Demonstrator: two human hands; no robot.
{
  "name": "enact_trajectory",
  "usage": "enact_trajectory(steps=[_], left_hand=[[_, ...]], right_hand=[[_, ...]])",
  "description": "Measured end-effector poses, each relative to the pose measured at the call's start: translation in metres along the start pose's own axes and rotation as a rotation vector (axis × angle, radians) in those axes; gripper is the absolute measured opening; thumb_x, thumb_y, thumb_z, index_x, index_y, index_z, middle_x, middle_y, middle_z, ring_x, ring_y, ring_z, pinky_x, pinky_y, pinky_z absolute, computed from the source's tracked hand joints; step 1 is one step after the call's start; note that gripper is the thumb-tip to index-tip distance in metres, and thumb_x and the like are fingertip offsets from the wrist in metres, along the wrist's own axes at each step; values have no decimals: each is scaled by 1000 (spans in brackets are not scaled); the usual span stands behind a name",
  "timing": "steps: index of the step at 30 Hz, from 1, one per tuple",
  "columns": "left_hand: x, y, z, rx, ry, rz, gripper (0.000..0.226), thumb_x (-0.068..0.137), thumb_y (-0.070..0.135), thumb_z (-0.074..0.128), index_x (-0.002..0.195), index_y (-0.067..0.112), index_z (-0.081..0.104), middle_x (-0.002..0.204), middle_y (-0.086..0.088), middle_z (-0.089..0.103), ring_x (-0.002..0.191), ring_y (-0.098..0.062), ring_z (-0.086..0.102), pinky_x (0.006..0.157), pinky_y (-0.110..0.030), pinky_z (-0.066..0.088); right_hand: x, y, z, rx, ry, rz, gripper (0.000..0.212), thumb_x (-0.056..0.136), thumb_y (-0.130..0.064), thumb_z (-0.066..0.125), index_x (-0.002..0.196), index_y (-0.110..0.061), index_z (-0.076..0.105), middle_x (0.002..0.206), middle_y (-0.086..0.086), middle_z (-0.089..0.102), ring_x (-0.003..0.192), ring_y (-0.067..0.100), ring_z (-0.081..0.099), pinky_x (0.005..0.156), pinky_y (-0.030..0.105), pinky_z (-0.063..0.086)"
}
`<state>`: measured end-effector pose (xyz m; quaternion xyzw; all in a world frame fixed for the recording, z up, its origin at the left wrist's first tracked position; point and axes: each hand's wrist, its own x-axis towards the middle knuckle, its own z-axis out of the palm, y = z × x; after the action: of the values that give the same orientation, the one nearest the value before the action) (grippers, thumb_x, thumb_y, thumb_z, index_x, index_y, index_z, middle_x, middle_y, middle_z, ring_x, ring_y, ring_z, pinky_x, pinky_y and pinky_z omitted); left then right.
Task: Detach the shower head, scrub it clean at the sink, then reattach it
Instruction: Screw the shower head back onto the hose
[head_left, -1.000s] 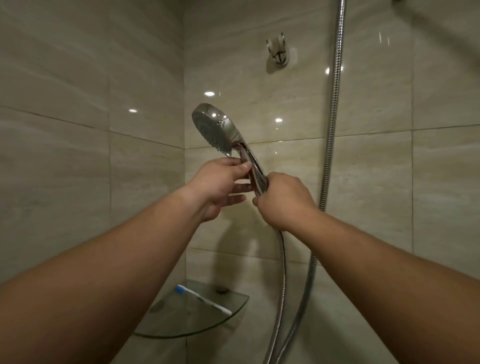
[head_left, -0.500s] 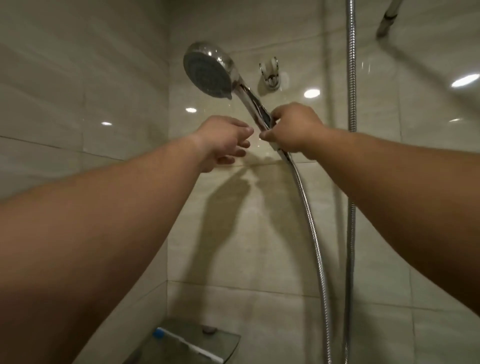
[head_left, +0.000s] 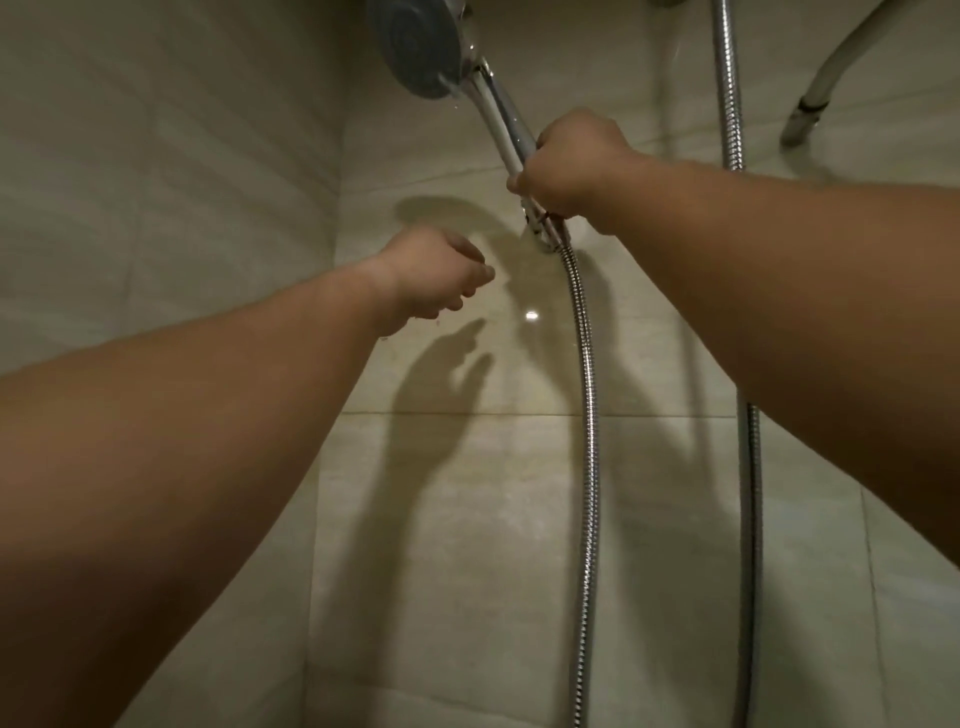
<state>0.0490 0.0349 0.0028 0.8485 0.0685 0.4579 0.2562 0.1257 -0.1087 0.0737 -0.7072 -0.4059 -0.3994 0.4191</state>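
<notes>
Round chrome shower head (head_left: 418, 49) raised high against the beige tiled wall (head_left: 467, 519), grey face tilted down-left. Right hand (head_left: 574, 163) wrapped round the lower handle, just above the ribbed metal hose (head_left: 584, 415) (hanging straight down). Left hand (head_left: 434, 275) below-left of the handle, apart, fingers loosely curled, holding nothing.

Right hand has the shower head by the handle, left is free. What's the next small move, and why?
Probably bring the left hand to the hose nut under the right hand. The hose is still joined to the shower head, whose handle is gripped.
</notes>
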Motion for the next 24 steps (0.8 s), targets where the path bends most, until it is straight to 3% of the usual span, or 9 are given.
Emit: enact_trajectory(steps=[5, 11, 15, 21, 24], left_hand=[[2, -2, -4, -32, -11, -11, 26, 96, 30, 68, 119, 18, 70, 105, -3, 73, 89, -17, 69, 72, -30, 53], [4, -4, -6, -49, -5, -3, 28, 96, 29, 68, 121, 17, 70, 105, -4, 73, 86, -18, 69, 72, -32, 54], [9, -3, -14, -65, 5, -6, 24, 95, 30, 69, 117, 20, 69, 104, -4, 74, 87, -19, 69, 71, -31, 52], [13, -3, -14, -75, 14, 2, 23, 96, 29, 68, 118, 19, 69, 106, -5, 73, 89, -18, 69, 77, -34, 55], [12, -5, -10, -75, 10, -4, 27, 97, 29, 68, 122, 18, 69, 106, -5, 73, 89, -18, 70, 78, -34, 56]], right_hand=[[18, -6, 1, 30, -7, 4, 31, 83, -35, 74, 103, -12, 67, 86, 3, 64, 68, 15, 62, 54, 27, 50], [33, -13, 4, 31, 5, 9, 29, 86, -35, 71, 102, -12, 63, 87, 4, 64, 69, 15, 62, 59, 28, 52], [44, -16, 1, 65, 24, 13, 38, 88, -36, 69, 113, -8, 63, 97, 7, 68, 80, 20, 69, 78, 35, 59], [50, -12, 1, 120, -8, 47, 30, 91, -30, 67, 110, -7, 62, 96, 7, 67, 75, 17, 69, 62, 25, 57], [50, -5, 1, 102, -45, 49, 28, 91, -29, 67, 108, -7, 62, 94, 7, 66, 78, 18, 69, 68, 28, 59]])
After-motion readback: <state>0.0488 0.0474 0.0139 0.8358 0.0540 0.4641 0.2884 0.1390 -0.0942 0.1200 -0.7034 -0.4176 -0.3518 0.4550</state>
